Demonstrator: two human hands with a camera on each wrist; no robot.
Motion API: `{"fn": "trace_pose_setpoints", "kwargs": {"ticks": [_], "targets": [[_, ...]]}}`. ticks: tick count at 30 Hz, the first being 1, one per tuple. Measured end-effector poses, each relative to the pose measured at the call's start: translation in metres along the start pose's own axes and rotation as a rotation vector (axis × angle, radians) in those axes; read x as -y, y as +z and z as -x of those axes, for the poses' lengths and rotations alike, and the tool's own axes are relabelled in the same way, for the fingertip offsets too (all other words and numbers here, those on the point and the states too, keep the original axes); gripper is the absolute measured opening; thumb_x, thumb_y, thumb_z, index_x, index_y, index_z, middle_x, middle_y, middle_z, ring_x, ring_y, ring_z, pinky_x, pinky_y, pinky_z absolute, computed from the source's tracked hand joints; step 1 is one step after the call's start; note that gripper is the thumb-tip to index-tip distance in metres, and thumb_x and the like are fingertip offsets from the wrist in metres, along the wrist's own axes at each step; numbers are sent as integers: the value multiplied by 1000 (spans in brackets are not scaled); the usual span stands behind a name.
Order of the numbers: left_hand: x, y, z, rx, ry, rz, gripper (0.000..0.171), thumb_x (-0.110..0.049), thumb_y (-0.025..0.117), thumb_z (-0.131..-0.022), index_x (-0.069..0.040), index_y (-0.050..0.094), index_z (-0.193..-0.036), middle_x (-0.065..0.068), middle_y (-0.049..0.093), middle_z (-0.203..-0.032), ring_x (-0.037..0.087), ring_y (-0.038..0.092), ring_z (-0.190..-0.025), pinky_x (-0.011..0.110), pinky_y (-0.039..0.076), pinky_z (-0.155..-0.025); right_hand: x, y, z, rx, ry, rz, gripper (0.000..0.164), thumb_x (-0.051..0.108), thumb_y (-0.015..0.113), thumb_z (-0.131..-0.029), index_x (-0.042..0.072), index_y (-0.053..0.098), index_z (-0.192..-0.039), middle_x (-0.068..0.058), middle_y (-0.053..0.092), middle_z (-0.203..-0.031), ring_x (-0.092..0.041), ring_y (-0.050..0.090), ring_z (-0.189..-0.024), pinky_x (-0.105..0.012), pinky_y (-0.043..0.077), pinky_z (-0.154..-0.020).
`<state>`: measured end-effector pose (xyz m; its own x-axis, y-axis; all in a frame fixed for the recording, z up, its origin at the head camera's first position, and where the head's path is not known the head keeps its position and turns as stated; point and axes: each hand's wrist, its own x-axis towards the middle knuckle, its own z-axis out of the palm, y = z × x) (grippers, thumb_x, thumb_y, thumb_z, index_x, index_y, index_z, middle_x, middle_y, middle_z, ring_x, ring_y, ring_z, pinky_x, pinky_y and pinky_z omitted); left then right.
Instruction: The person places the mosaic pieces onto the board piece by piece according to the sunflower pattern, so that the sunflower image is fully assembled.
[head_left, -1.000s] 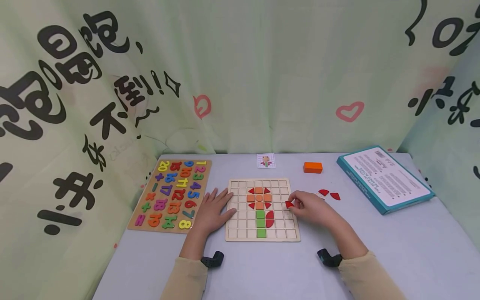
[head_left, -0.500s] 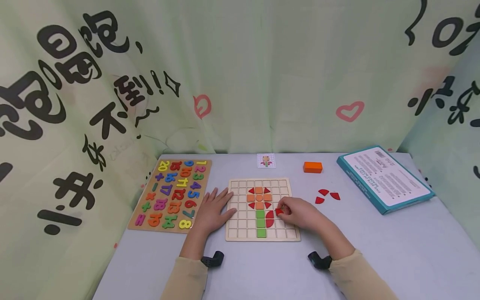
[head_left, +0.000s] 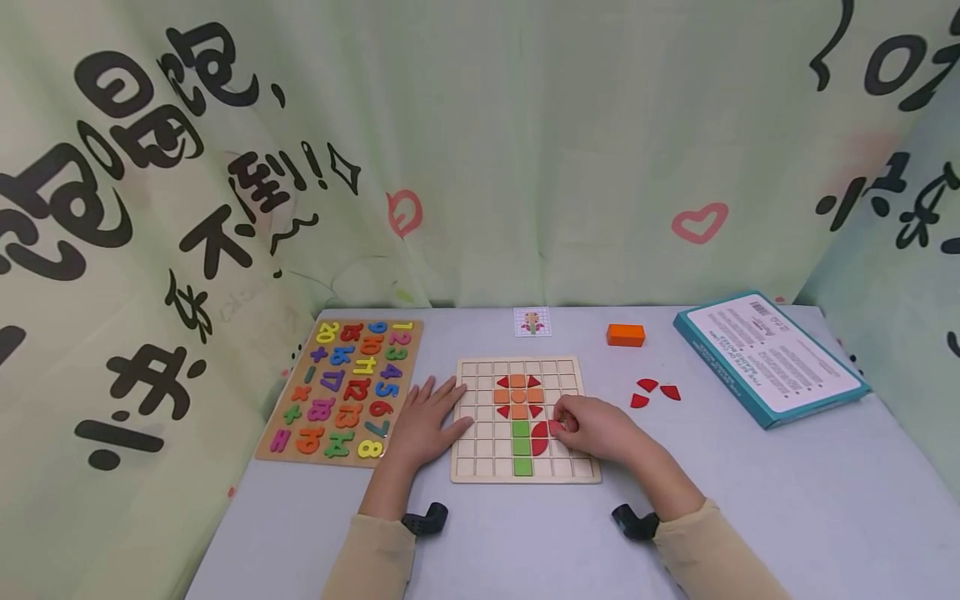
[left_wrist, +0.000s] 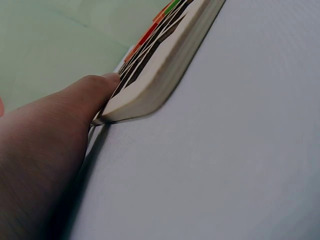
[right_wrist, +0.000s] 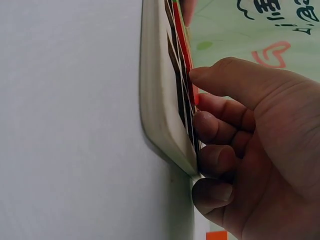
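Observation:
A pale wooden grid board [head_left: 480,468] lies mid-table with orange squares [head_left: 517,380], small red triangles and a column of green squares [head_left: 521,446] in its cells. Two red quarter-round pieces [head_left: 539,446] sit right of the green column. My right hand [head_left: 603,429] pinches another red piece [head_left: 554,427] between thumb and index finger, close against the grid beside them. In the right wrist view the other fingers are curled by the board's edge. My left hand [head_left: 423,427] rests flat with spread fingers on the board's left edge; its thumb [left_wrist: 92,95] lies on the rim.
Several loose red pieces [head_left: 647,385] lie right of the board. Behind stand an orange block [head_left: 626,335] and a small pattern card [head_left: 532,322]. A teal-edged box [head_left: 772,358] lies at far right, a number puzzle board [head_left: 281,417] at left.
My right hand has moved left over the board with the red piece, from its right edge to beside the other red pieces. One more loose piece now shows. The left hand stays put.

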<state>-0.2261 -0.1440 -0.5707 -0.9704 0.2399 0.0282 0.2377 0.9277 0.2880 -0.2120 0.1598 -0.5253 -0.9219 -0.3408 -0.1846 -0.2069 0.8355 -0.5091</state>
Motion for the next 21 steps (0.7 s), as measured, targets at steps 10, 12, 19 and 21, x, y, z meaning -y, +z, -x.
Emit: {"fn": "trace_pose_setpoints", "kwargs": {"ticks": [10,12,19,21], "targets": [[0,1,0,-3,-1,17,68,-66,51,-92,-36,40,-151,-10,33,-161,25,17,-154,51,11,-126,0,0,0,-2,5,8,20,30,75,-86,20,60,-92,3,50,-66,-12,49,-64,-25,37,-55],[0,1,0,-2,-2,16,68,-66,51,-92,-36,39,-151,-11,33,-161,24,17,-154,51,11,-126,0,0,0,-1,6,10,20,30,75,-85,20,60,-92,2,50,-67,-12,49,-64,-26,37,-55],[0,0,0,-10,9,21,66,-64,51,-93,-34,41,-151,-8,34,-160,26,18,-154,51,12,-126,1,1,0,-8,2,30,19,31,74,-86,19,60,-92,2,50,-67,-13,48,-64,-26,36,-56],[0,0,0,-11,11,21,66,-64,51,-93,-33,41,-151,-8,35,-160,27,18,-154,51,12,-126,2,0,0,-13,-10,40,19,30,74,-86,19,60,-91,3,49,-66,-12,48,-64,-26,35,-56]]}}
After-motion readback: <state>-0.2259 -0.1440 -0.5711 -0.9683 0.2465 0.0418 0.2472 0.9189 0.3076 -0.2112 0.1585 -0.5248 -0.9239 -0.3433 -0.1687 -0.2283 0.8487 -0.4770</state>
